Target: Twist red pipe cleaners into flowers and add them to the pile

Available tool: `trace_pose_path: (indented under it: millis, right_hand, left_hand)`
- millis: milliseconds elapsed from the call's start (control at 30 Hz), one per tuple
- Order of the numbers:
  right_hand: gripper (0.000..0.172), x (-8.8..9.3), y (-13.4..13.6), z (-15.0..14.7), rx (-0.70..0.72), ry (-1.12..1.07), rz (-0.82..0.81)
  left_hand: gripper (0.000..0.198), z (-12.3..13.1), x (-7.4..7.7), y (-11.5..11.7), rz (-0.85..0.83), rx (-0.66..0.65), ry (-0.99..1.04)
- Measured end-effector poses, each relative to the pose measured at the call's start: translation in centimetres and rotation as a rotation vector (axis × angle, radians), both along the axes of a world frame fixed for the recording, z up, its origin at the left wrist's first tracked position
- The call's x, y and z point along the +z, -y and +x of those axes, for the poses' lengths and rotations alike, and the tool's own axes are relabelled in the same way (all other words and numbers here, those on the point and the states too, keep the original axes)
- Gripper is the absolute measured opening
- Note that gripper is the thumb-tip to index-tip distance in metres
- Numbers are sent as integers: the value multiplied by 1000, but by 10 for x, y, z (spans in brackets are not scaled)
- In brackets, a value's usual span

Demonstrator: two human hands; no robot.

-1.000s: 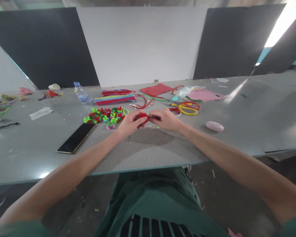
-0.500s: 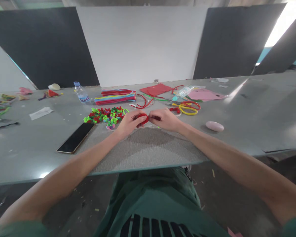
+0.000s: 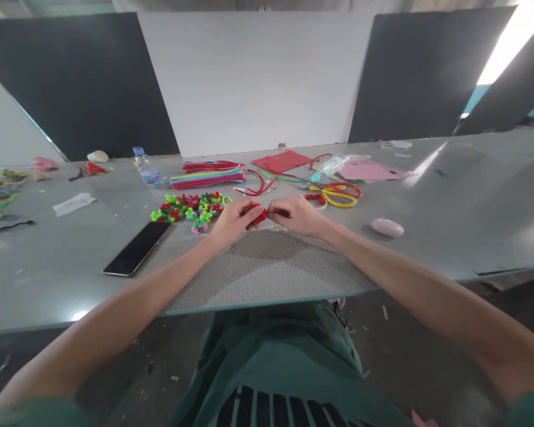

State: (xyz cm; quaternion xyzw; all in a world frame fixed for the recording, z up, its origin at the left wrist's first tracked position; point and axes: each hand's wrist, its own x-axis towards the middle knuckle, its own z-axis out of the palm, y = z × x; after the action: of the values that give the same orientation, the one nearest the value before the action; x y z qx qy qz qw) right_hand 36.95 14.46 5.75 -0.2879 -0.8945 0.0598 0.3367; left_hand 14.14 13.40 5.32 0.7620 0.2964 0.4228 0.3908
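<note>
Closing tighter than a second ago, the left hand pinches the small red fuzzy pipe-cleaner piece, now flatter and half hidden, above the grey woven mat; the right hand grips its other end, unmoved.

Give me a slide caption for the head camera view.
Over a grey mat, the left hand and right hand pinch a red pipe-cleaner piece; phone at left, scissors behind.

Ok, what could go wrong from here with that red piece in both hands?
The red piece is small, pinched only by fingertips of the left hand and right hand; it could slip into the red-and-green pile beside it. The scissors lie just beyond the right hand; a reach might snag them.
</note>
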Motion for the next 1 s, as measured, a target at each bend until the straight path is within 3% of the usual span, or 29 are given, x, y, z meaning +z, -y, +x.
trace_pose_path:
  millis: [433, 1000]
  right_hand:
    - [20, 1, 0, -1, 12, -12, -12]
    - [19, 1, 0, 0, 10, 4, -9]
  left_hand:
    - [40, 0, -5, -3, -12, -49, 67]
    - [37, 0, -4, -2, -13, -43, 61]
